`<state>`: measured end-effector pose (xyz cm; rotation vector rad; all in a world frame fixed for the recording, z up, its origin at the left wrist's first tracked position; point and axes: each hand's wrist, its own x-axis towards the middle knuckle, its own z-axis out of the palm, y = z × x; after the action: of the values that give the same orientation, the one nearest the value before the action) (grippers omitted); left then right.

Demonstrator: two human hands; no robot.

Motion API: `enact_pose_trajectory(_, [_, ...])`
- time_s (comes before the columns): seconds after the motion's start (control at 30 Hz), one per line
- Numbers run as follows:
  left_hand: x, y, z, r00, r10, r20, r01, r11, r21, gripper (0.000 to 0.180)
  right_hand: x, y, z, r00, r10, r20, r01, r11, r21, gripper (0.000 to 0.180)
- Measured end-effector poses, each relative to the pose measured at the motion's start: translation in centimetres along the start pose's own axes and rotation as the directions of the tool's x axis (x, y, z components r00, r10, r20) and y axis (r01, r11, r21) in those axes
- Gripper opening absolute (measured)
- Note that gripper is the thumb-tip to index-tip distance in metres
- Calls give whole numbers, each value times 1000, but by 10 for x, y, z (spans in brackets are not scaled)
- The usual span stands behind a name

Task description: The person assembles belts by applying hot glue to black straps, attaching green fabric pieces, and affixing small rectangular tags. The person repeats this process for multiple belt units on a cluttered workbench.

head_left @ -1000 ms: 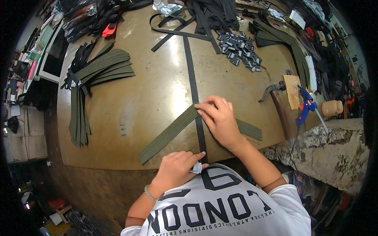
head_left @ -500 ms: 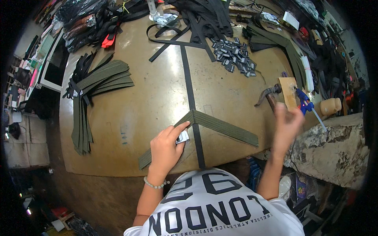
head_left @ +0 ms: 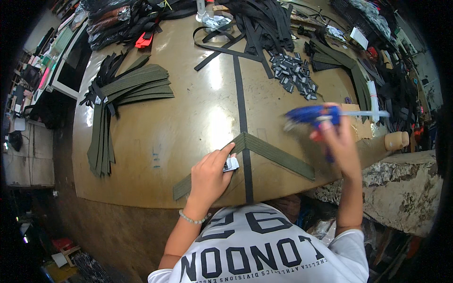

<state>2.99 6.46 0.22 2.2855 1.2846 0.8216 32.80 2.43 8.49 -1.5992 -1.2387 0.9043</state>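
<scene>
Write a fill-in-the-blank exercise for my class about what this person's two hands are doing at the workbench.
1. The right hand holds up a ____ glue gun.
2. The left hand presses a small label against the folded ____ webbing strap.
3. A narrow black strip runs down the ____ of the table.
4. More green straps lie piled to the person's ____.

Missing words: blue; green; middle; left
</scene>
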Motion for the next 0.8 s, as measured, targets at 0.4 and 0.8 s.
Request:
enact_pose_trajectory(0.4, [0,-1,3,999,7,-32,-7,1000,5,32,33,-16,59,946,-112,305,232,889,-394,52])
enact_pose_trajectory(0.8, [-3,-4,5,1000,27,-6,-27,997,72,31,-9,-19,51,903,60,426,157,876,-456,49])
